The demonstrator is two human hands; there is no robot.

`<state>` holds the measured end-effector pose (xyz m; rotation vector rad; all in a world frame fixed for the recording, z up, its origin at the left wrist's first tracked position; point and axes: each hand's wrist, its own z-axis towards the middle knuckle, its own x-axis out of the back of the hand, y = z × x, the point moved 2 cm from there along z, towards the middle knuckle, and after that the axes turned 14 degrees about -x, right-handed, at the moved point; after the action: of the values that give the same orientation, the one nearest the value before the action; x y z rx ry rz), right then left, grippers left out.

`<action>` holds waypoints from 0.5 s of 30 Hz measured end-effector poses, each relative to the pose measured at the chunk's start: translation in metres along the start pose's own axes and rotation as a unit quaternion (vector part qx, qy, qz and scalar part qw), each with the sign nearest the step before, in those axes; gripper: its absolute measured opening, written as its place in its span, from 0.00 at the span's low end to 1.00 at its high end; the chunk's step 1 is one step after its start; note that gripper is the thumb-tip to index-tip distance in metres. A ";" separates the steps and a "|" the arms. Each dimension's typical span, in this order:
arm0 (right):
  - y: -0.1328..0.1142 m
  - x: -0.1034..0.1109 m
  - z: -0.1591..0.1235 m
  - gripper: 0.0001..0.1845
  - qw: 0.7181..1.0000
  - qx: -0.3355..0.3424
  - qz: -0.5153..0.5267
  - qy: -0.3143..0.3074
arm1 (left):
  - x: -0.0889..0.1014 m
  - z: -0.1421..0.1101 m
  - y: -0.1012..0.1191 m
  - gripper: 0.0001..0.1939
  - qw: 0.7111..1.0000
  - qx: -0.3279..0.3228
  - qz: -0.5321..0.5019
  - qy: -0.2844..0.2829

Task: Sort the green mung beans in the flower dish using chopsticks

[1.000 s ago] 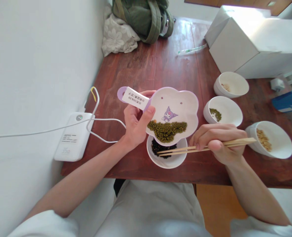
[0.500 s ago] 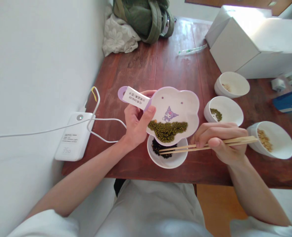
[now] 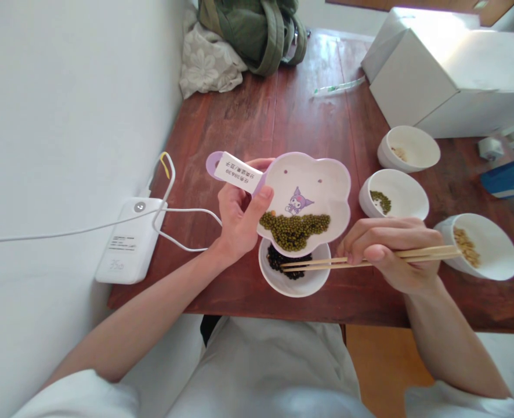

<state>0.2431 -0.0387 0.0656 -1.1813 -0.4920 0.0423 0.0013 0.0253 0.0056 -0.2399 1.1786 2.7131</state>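
Head view: nearest the body, a bowl (image 3: 294,291) of black beans (image 3: 278,257) stands close to the table (image 3: 361,302) edge, within easy reach of both hands. Over its far side is the dish (image 3: 324,200), held by the left hand (image 3: 235,226) with fingers closed round the handle and thumb on the rim, a grip that would steady it. Green beans (image 3: 294,232) lie along its near side, probably because it tips that way; whether it touches the bowl, I cannot tell. The right hand (image 3: 396,249) clasps the chopsticks (image 3: 431,253) from the side, likely so they can pass under the dish. Their tips are slightly apart at the black beans; whether they pinch one is too small to tell.

Off to the right, a nut bowl (image 3: 500,249), a green-bean bowl (image 3: 407,194) and a pale-bit bowl (image 3: 422,148) stand separately, which keeps their contents unmixed and leaves the right hand room. Farther back are the box (image 3: 413,81) and bag (image 3: 239,29).
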 end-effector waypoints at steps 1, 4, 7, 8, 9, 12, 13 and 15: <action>0.000 0.000 0.000 0.18 1.000 0.003 -0.001 0.001 | 0.000 0.000 0.000 0.21 1.000 0.000 -0.001 0.000; -0.001 -0.001 0.000 0.18 1.000 0.013 0.001 0.006 | 0.000 0.001 -0.001 0.22 1.000 0.003 0.005 0.002; -0.001 -0.001 -0.001 0.17 1.000 0.014 0.002 0.011 | 0.000 0.001 -0.001 0.23 1.000 0.005 0.009 0.004; -0.001 -0.001 -0.001 0.17 1.000 0.014 0.002 0.013 | 0.000 0.001 -0.001 0.23 1.000 0.006 0.010 0.003; -0.001 -0.001 -0.001 0.17 1.000 0.016 0.002 0.014 | 0.001 0.001 -0.001 0.23 1.000 0.006 0.010 0.002; -0.001 -0.002 -0.002 0.17 1.000 0.019 0.005 0.016 | 0.001 0.001 -0.001 0.22 1.000 0.007 0.014 0.002; 0.000 -0.002 -0.002 0.17 1.000 0.019 0.007 0.018 | 0.001 0.001 -0.001 0.23 1.000 0.007 0.014 0.003; 0.000 -0.002 -0.003 0.17 0.999 0.024 0.012 0.023 | 0.001 0.000 -0.001 0.23 1.000 0.005 0.013 0.006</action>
<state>0.2424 -0.0418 0.0641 -1.1397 -0.4350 0.0475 0.0004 0.0264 0.0048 -0.2403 1.2062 2.7309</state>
